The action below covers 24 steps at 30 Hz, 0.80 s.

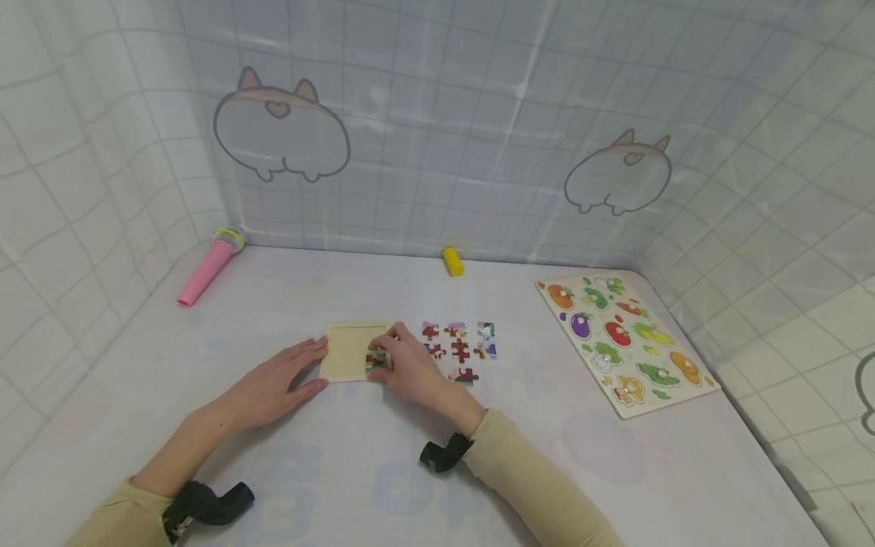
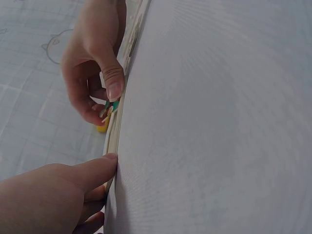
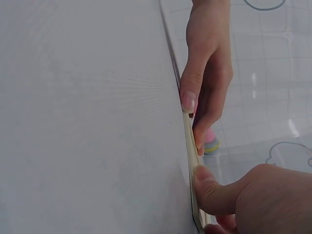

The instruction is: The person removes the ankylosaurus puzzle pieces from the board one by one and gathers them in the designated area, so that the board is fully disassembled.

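Note:
A shallow wooden puzzle tray [image 1: 345, 353] lies flat on the table. My left hand [image 1: 273, 380] rests at its left edge, fingers fairly straight and the thumb near the lower left corner. Over the tray's right side, my right hand [image 1: 413, 371] pinches a red and green jigsaw piece [image 1: 372, 362] between thumb and fingers; the fingers partly hide it. The left wrist view shows the green of that jigsaw piece [image 2: 115, 105] under the right thumb. Just right of the tray, several loose jigsaw pieces [image 1: 460, 350] lie in loose rows, partly behind the right hand.
A board of vegetable pictures [image 1: 632, 342] lies on the right of the table. At the back left is a pink toy microphone [image 1: 208, 270], and a yellow cylinder [image 1: 453, 261] lies near the back wall. Tile-patterned walls enclose the table [image 1: 328, 471] at the back and sides.

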Each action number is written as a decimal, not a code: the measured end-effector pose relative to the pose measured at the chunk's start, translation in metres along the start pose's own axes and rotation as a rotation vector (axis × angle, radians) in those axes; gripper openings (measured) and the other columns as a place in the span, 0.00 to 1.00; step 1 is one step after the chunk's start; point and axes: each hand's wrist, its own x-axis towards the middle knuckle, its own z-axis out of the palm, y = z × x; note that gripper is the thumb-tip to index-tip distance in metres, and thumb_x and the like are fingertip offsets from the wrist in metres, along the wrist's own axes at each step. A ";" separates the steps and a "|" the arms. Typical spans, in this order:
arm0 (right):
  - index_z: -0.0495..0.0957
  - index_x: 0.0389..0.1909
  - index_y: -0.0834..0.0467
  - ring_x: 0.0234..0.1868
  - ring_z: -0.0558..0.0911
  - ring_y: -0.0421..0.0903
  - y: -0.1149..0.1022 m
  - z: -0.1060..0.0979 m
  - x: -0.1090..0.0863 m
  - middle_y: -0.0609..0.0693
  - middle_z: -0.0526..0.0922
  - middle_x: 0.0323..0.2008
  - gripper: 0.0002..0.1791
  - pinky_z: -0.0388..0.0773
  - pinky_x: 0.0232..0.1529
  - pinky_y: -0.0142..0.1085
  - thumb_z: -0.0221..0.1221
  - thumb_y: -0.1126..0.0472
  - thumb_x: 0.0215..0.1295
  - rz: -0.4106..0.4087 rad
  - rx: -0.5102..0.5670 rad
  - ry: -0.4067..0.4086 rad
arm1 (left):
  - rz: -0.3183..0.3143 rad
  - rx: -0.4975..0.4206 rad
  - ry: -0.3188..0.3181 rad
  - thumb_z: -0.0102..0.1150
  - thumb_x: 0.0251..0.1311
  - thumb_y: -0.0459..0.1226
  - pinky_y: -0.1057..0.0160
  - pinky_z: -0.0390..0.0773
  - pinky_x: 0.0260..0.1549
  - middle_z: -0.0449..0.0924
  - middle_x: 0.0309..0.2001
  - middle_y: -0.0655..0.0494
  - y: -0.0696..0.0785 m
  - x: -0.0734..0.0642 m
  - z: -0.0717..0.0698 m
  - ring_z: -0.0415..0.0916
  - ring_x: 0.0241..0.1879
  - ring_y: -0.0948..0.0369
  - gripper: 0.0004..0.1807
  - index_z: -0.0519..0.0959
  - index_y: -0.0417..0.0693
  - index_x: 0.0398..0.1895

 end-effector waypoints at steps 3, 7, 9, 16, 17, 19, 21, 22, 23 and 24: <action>0.80 0.53 0.53 0.37 0.72 0.38 0.000 -0.001 0.000 0.45 0.75 0.45 0.20 0.71 0.38 0.25 0.70 0.54 0.61 -0.021 -0.015 0.007 | 0.002 -0.003 0.001 0.58 0.69 0.50 0.38 0.60 0.69 0.60 0.75 0.42 0.000 0.000 0.000 0.56 0.74 0.40 0.36 0.66 0.38 0.72; 0.79 0.54 0.53 0.38 0.73 0.38 -0.001 -0.001 0.001 0.44 0.80 0.43 0.20 0.71 0.39 0.25 0.69 0.54 0.62 -0.018 -0.036 -0.014 | 0.002 -0.004 0.001 0.59 0.69 0.49 0.38 0.60 0.69 0.60 0.75 0.41 0.000 0.000 -0.001 0.56 0.74 0.40 0.36 0.65 0.38 0.72; 0.79 0.54 0.53 0.37 0.74 0.38 -0.002 -0.001 0.002 0.44 0.82 0.45 0.20 0.71 0.39 0.26 0.69 0.55 0.63 -0.009 -0.025 -0.031 | 0.002 -0.006 0.000 0.59 0.68 0.49 0.38 0.61 0.69 0.60 0.75 0.41 0.000 0.000 -0.001 0.56 0.74 0.40 0.36 0.65 0.38 0.72; 0.79 0.54 0.53 0.38 0.76 0.36 -0.006 -0.002 0.001 0.45 0.84 0.49 0.18 0.75 0.41 0.26 0.67 0.59 0.64 0.000 0.029 -0.064 | 0.007 -0.003 0.000 0.59 0.68 0.49 0.38 0.61 0.69 0.61 0.75 0.42 -0.001 0.000 0.000 0.56 0.74 0.40 0.36 0.66 0.38 0.72; 0.79 0.54 0.53 0.38 0.76 0.37 -0.006 -0.002 0.001 0.45 0.84 0.49 0.18 0.75 0.40 0.26 0.67 0.59 0.64 0.005 0.037 -0.066 | 0.009 -0.003 0.002 0.59 0.68 0.49 0.38 0.61 0.69 0.61 0.75 0.42 -0.001 0.000 0.001 0.56 0.74 0.40 0.36 0.66 0.38 0.72; 0.79 0.54 0.53 0.38 0.76 0.37 -0.006 -0.002 0.001 0.45 0.84 0.49 0.18 0.75 0.41 0.26 0.67 0.59 0.65 0.008 0.036 -0.068 | 0.010 -0.004 0.003 0.59 0.68 0.49 0.38 0.61 0.69 0.61 0.75 0.42 -0.001 0.000 0.001 0.56 0.74 0.41 0.36 0.66 0.38 0.72; 0.79 0.54 0.52 0.40 0.77 0.37 -0.006 -0.002 0.001 0.44 0.84 0.49 0.17 0.75 0.43 0.26 0.67 0.59 0.65 0.008 0.040 -0.069 | 0.011 -0.005 0.004 0.60 0.68 0.49 0.38 0.61 0.69 0.61 0.75 0.42 -0.001 0.000 0.000 0.56 0.74 0.41 0.36 0.66 0.38 0.72; 0.79 0.54 0.52 0.40 0.77 0.37 -0.006 -0.002 0.001 0.44 0.84 0.49 0.17 0.75 0.43 0.26 0.67 0.59 0.65 0.008 0.044 -0.070 | 0.011 -0.005 0.004 0.60 0.68 0.49 0.38 0.61 0.69 0.61 0.75 0.42 -0.001 0.000 0.000 0.56 0.73 0.41 0.36 0.66 0.38 0.72; 0.79 0.54 0.52 0.40 0.77 0.37 -0.006 -0.002 0.001 0.44 0.84 0.49 0.17 0.75 0.43 0.26 0.67 0.60 0.65 0.009 0.051 -0.070 | 0.011 -0.005 0.004 0.60 0.68 0.49 0.38 0.61 0.68 0.61 0.75 0.42 -0.001 0.000 0.000 0.57 0.73 0.40 0.36 0.66 0.38 0.72; 0.79 0.54 0.52 0.40 0.77 0.37 -0.006 -0.002 0.001 0.44 0.84 0.49 0.17 0.75 0.43 0.26 0.67 0.59 0.65 0.009 0.055 -0.071 | 0.010 -0.006 0.003 0.60 0.68 0.49 0.38 0.61 0.68 0.61 0.75 0.42 -0.001 0.000 0.000 0.57 0.73 0.40 0.36 0.66 0.38 0.72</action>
